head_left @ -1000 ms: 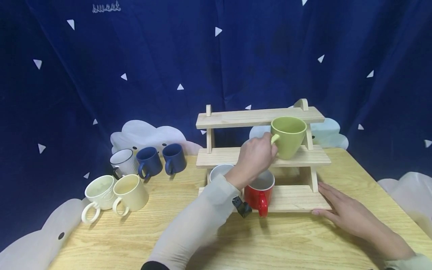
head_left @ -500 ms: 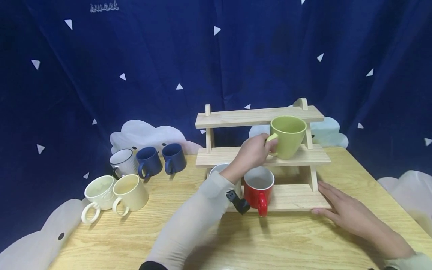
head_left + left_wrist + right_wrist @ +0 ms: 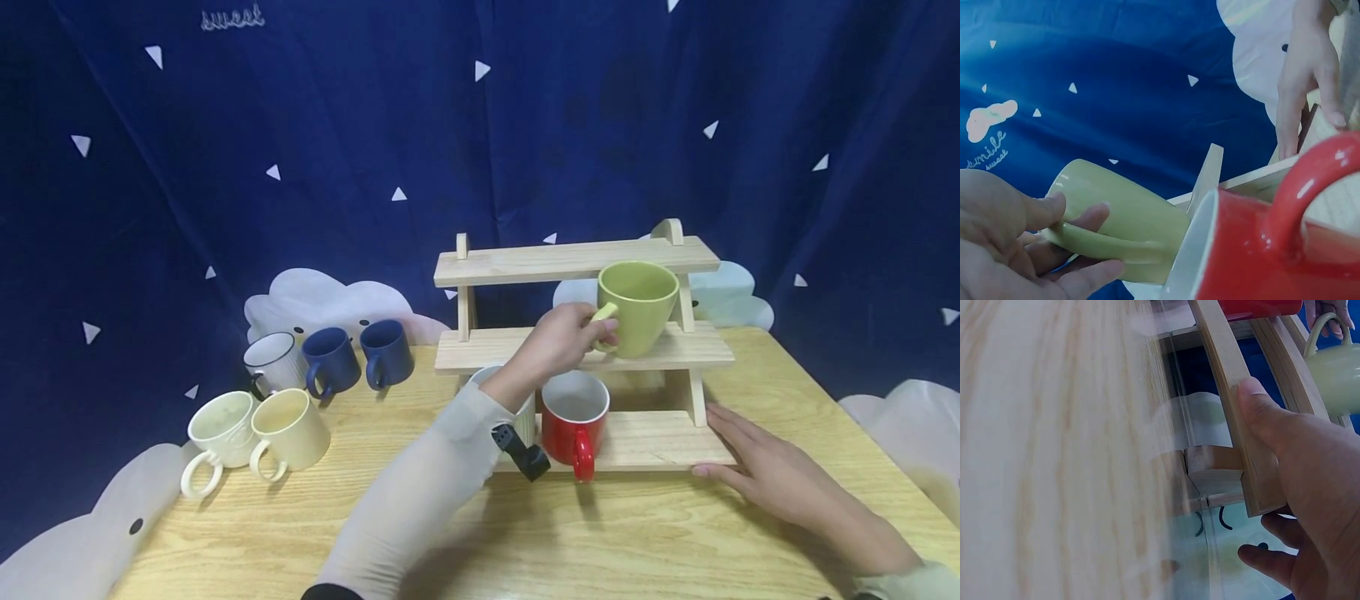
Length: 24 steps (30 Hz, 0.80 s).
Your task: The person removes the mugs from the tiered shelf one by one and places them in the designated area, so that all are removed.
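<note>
My left hand [image 3: 562,337] holds a light green mug [image 3: 643,312] by its handle, thumb on top and fingers around the loop. The mug is at the right part of the middle board of a wooden three-tier rack [image 3: 577,260]; whether its base touches the board cannot be told. My right hand [image 3: 772,467] rests against the rack's lower right end, fingers mostly straight along the side. In the right wrist view its thumb [image 3: 1254,390] presses a board's front edge. On the bottom board stand a red mug [image 3: 562,429] and a white mug [image 3: 527,421], the latter partly behind my left wrist.
To the left on the wooden table [image 3: 375,517] stand a white dark-rimmed mug [image 3: 276,360], two blue mugs, the left one [image 3: 333,358] and the right one [image 3: 390,354], a cream mug [image 3: 296,433] and a pale ring-handled cup [image 3: 225,429]. A dark blue curtain [image 3: 375,125] hangs behind.
The green mug has shifted slightly left and down. My left wrist has dropped to the left, showing more of the white mug and the fingers at the handle. The right hand stays put.
</note>
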Motion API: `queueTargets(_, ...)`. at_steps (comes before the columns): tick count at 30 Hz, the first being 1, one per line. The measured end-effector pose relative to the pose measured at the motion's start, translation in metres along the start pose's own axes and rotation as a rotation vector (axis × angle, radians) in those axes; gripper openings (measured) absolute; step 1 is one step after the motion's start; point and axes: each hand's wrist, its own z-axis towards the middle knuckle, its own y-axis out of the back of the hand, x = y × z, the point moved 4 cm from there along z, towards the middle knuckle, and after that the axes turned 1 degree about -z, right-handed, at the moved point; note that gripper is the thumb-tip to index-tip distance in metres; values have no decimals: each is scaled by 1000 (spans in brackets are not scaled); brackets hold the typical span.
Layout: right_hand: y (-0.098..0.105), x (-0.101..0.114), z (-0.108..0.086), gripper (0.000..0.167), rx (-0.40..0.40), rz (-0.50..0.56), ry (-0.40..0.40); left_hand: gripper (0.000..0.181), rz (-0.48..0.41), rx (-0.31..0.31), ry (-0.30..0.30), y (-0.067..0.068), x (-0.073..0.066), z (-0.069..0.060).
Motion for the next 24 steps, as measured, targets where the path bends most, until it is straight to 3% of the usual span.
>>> queueTargets(8, 0, 2, 0, 85, 5, 8, 0, 17, -142, -44, 80, 3, 7, -6)
queueTargets(24, 1, 1, 0, 86, 9, 5, 1, 15, -354, -101, 53, 27, 22, -23)
